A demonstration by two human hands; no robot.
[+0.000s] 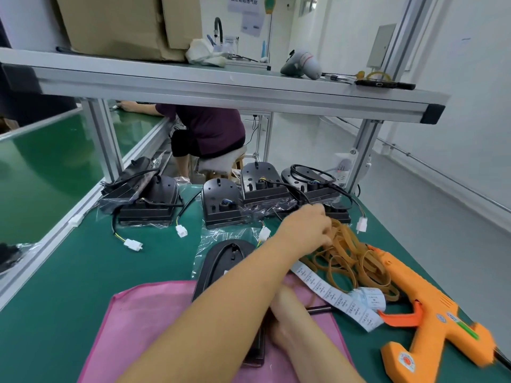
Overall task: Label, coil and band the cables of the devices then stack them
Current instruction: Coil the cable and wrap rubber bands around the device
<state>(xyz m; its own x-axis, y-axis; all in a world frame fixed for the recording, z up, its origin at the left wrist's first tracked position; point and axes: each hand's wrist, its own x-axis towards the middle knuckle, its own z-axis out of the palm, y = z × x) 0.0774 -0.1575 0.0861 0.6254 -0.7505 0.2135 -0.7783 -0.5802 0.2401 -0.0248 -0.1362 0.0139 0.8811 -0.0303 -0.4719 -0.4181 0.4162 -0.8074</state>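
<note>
Green counter (69,272) under a metal shelf (221,87), my arms crossed above a pink cloth (143,313).
Head view: my left hand (307,226) is in the rubber bands (351,261), fingers curled round some. My right hand (286,308) lies at the black device (221,261) on the cloth, under my left forearm; I cannot tell its grip. Other devices (221,205) trail loose cables (361,225) behind; the label strip (326,291) lies beside the bands.

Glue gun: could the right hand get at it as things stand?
Probably yes: the right hand sits under the left forearm, but the glue gun lies open to its right, with only the label strip between.
</note>
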